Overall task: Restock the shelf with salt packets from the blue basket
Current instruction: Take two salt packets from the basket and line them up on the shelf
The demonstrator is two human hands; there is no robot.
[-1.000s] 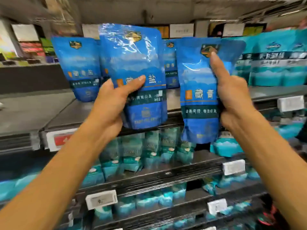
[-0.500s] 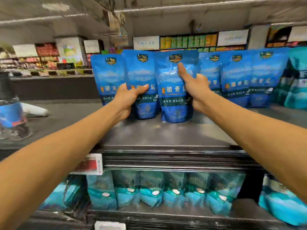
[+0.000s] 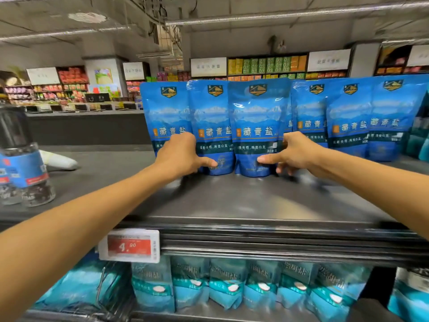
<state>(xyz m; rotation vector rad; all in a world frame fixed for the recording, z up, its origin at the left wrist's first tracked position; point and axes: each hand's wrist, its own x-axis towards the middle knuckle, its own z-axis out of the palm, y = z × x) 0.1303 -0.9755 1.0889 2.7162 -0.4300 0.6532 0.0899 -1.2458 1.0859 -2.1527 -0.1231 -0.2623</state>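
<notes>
Several blue salt packets stand upright in a row at the back of the dark top shelf [image 3: 232, 201]. My left hand [image 3: 181, 154] is at the lower left of one packet [image 3: 214, 112], its thumb stretched across the packet's bottom corner and its fingers hidden. My right hand [image 3: 294, 152] is at the lower right of the neighbouring packet [image 3: 257, 112], thumb pointing at its front, fingers loose and blurred. Both packets stand on the shelf by themselves. The blue basket is out of view.
More blue packets [image 3: 348, 122] fill the row to the right. A clear jar with a blue label [image 3: 23, 163] and a white object [image 3: 58, 160] sit on the shelf at left. A red price tag [image 3: 130, 246] hangs on the shelf edge, with teal packets [image 3: 227, 284] below.
Both hands carried a packet up and back to the row and set it upright. The grips have loosened, and the hands have slid down to the packets' lower edges.
</notes>
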